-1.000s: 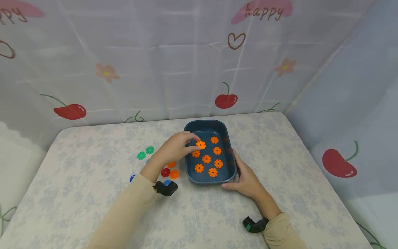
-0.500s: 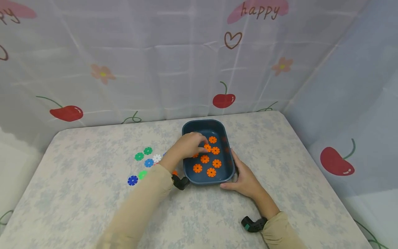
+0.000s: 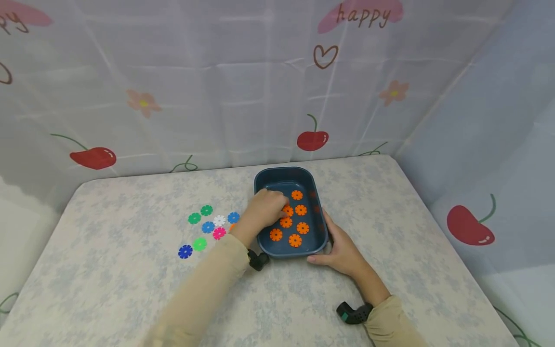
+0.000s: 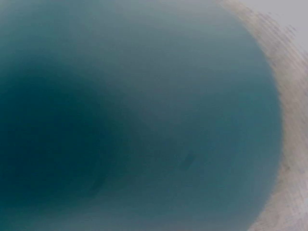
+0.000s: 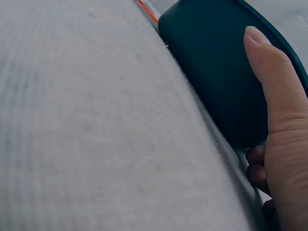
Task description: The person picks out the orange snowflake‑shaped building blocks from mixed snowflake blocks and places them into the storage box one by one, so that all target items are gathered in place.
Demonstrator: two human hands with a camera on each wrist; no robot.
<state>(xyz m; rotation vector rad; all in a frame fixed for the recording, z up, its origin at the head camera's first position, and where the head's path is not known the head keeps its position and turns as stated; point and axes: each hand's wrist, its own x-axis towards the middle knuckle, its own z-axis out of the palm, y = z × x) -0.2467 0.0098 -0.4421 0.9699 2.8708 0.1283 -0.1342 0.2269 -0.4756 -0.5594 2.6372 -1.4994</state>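
Observation:
A dark blue tray [image 3: 290, 252] with several orange flower-shaped discs [image 3: 295, 240] lying in it stands at the middle of the table. The left hand [image 3: 265, 210] reaches over its left rim and pinches one orange disc [image 3: 288, 210] low over the tray floor; its fingertips are partly hidden. Around the tray's near right corner curls the right hand [image 3: 340, 248]. In the right wrist view the right hand's thumb [image 5: 279, 86] lies on the tray's outer wall [image 5: 211, 67], its other fingers curled below. Only the blurred tray surface [image 4: 216, 120] fills most of the left wrist view.
Left of the tray, on the patterned tabletop [image 3: 130, 270], lie loose discs: green ones [image 3: 200, 244], blue ones [image 3: 185, 251], a white one [image 3: 219, 220] and a pink one [image 3: 219, 233]. The left forearm hides part of that area. A printed curtain [image 3: 243, 96] hangs behind.
The left hand has moved right and slightly down inside the tray with its orange disc, and more loose discs show beside the left forearm. The right hand keeps its grip on the tray.

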